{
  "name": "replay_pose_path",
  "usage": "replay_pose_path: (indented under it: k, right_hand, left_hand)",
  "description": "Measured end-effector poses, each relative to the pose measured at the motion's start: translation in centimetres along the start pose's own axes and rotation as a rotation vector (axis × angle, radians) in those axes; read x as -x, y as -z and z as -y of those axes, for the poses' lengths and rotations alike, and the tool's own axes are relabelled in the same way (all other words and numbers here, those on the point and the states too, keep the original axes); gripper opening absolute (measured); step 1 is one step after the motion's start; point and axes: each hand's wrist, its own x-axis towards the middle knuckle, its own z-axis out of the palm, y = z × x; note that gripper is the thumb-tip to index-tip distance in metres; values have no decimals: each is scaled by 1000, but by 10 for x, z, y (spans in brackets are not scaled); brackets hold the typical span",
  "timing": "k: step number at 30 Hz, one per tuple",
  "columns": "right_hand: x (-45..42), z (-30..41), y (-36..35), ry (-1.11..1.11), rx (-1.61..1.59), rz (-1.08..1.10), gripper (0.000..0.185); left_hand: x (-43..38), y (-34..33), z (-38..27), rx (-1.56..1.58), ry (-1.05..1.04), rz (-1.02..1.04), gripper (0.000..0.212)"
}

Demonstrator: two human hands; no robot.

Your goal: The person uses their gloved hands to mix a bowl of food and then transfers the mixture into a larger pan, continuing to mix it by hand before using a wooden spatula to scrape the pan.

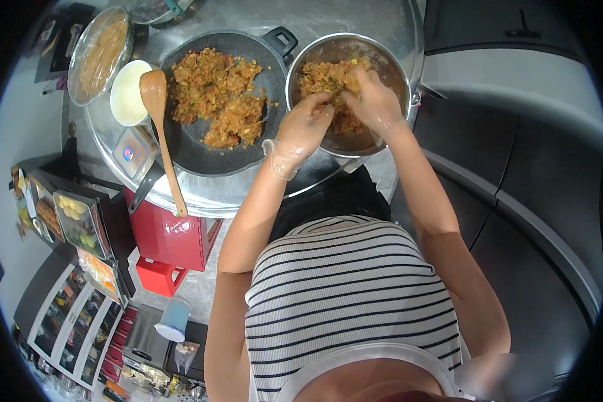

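Both of my hands wear clear plastic gloves and are inside a steel bowl [399,75] holding an orange-brown chopped food mixture [326,75]. My left hand [304,123] is at the bowl's near left side, its fingers curled over the mixture; whether it grips any cannot be told. My right hand [374,103] reaches in from the right, fingertips in the mixture. Left of the bowl, a dark frying pan [191,145] holds more of the same mixture [211,90] in heaps. A wooden spatula [163,135] lies across the pan's left edge.
On the round metal table [216,198] stand a white bowl [129,95] of pale contents, a film-covered glass dish [100,55] and a lidded plastic container [135,151]. The pan's handle [148,186] projects over the near left edge. A red stool [161,276] stands below.
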Motion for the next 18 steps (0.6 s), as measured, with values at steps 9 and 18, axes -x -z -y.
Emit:
replay_pose_path:
  k: [9, 18]
  right_hand:
    - [-37, -61, 6, -40, -132, 145, 79]
    - [-51, -1, -61, -12, 313, 240, 90]
  left_hand:
    - [1, 2, 1, -105, -69, -223, 32]
    - [-21, -16, 39, -607, 60, -479, 53]
